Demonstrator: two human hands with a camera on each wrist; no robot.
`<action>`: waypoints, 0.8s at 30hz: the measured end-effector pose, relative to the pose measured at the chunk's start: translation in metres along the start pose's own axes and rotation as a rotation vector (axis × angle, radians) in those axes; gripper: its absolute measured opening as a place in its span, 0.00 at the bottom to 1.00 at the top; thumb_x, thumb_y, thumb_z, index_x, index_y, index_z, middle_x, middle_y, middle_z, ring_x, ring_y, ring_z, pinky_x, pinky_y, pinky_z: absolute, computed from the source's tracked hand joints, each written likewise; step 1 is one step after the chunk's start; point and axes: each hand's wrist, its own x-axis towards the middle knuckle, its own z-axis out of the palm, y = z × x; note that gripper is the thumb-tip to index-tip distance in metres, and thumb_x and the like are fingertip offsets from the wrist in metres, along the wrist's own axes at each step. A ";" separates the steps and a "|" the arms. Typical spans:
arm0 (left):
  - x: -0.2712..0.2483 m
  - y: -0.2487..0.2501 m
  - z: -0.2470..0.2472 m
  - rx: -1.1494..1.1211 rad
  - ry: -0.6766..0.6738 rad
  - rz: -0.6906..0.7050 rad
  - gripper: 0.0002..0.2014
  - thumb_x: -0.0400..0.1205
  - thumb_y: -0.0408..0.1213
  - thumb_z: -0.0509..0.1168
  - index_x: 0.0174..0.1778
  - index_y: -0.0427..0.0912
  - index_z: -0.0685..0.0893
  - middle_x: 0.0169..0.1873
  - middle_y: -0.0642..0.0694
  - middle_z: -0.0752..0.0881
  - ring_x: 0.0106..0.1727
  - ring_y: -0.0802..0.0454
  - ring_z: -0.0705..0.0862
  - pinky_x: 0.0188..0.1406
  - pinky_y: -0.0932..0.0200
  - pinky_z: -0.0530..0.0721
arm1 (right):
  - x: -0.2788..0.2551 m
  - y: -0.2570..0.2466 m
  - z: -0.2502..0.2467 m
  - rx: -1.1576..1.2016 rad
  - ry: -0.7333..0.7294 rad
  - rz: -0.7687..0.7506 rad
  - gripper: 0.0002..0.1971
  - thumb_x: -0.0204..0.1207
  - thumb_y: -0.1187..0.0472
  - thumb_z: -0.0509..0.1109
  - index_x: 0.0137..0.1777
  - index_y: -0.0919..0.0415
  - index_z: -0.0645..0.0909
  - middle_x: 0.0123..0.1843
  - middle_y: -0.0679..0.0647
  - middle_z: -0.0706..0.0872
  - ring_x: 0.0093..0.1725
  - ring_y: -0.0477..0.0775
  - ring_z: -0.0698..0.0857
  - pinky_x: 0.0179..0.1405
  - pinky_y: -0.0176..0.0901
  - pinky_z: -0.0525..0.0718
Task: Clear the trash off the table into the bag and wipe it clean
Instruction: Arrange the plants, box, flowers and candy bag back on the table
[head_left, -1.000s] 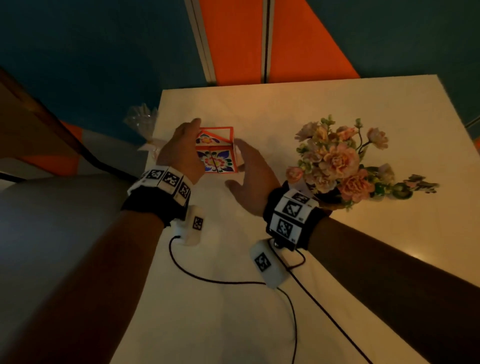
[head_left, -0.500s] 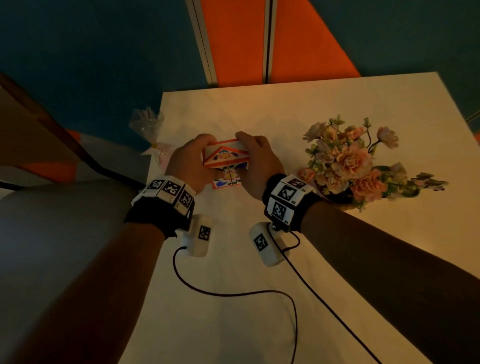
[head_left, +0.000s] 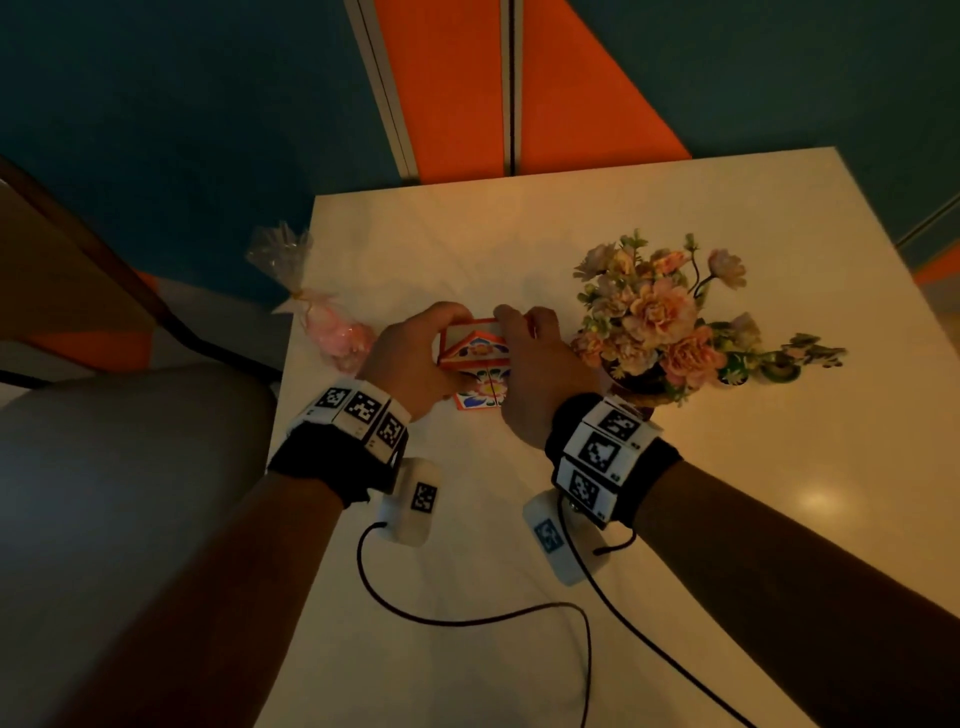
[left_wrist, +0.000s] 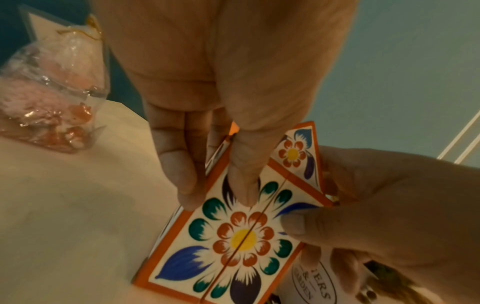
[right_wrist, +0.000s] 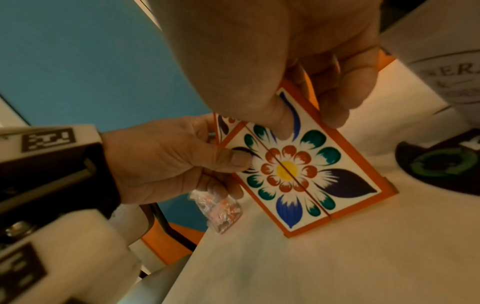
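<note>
A small carton (head_left: 475, 353) with orange borders and a painted flower stands tilted on the white table (head_left: 519, 545), its lower edge touching the top. My left hand (head_left: 415, 353) grips its left side, thumb on the flowered face (left_wrist: 241, 242) and fingers behind. On the right side my right hand (head_left: 530, 364) pinches the carton (right_wrist: 298, 170) the same way, thumb in front. A clear cellophane bag (head_left: 332, 332) with pink contents lies at the table's left edge, just left of my left hand.
A pot of pink and peach flowers (head_left: 660, 312) stands right beside my right hand. A dark round disc with green arrows (right_wrist: 439, 166) lies by the pot. Two black cables (head_left: 519, 618) trail across the near table. Left of the table sits a grey seat (head_left: 130, 467).
A second ago both hands were open beside the carton lying on the table. They have closed on it and tipped it up toward me.
</note>
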 end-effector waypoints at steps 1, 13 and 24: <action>-0.002 0.001 0.002 0.008 -0.003 0.005 0.29 0.68 0.29 0.78 0.62 0.54 0.78 0.48 0.49 0.87 0.41 0.49 0.88 0.40 0.51 0.90 | -0.002 0.001 0.000 -0.007 0.001 0.009 0.37 0.75 0.66 0.64 0.80 0.47 0.51 0.76 0.59 0.58 0.61 0.70 0.78 0.43 0.49 0.74; -0.010 0.014 0.018 0.059 0.030 0.092 0.29 0.66 0.30 0.79 0.62 0.50 0.79 0.52 0.50 0.87 0.50 0.52 0.86 0.52 0.54 0.87 | -0.013 0.019 0.004 -0.018 0.047 0.041 0.36 0.76 0.64 0.61 0.80 0.46 0.50 0.80 0.59 0.57 0.66 0.70 0.77 0.50 0.53 0.78; -0.009 0.012 0.020 0.088 0.034 0.094 0.30 0.67 0.28 0.77 0.63 0.52 0.78 0.53 0.50 0.87 0.51 0.51 0.86 0.54 0.51 0.87 | -0.013 0.021 0.001 -0.032 0.046 0.020 0.37 0.77 0.62 0.63 0.83 0.50 0.48 0.81 0.62 0.57 0.67 0.70 0.77 0.57 0.54 0.80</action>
